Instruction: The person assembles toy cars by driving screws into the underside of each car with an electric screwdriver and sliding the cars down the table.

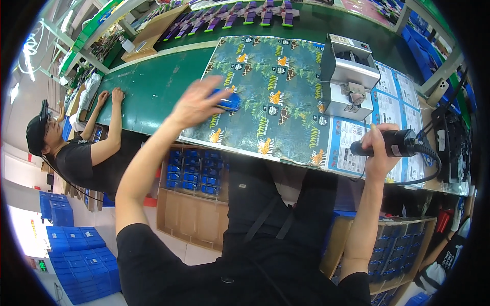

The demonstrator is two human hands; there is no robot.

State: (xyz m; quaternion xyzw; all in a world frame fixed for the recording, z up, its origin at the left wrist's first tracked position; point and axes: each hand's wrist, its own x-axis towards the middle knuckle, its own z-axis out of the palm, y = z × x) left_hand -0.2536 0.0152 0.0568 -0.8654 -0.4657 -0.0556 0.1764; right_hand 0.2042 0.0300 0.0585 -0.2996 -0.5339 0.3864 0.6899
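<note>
My left hand (196, 104) is over the left part of a printed sheet (255, 66) with jungle animals on it, its fingers spread and slightly blurred. Just beside and partly under those fingers lies a small blue plastic part (229, 101); I cannot tell whether they touch it. My right hand (380, 155) is wrapped round a black corded electric screwdriver (400, 143), which lies roughly level above the bench's right side. Between the hands, farther back, stands a grey screw feeder (352, 76) with a metal front.
A green bench (153, 86) runs left, where a co-worker (84, 148) rests both hands on it. Purple-and-green pieces (229, 18) line the far side. Cartons of blue parts (194, 173) stand below, with another carton (393, 250) at right. Blue bins (81, 255) are stacked at lower left.
</note>
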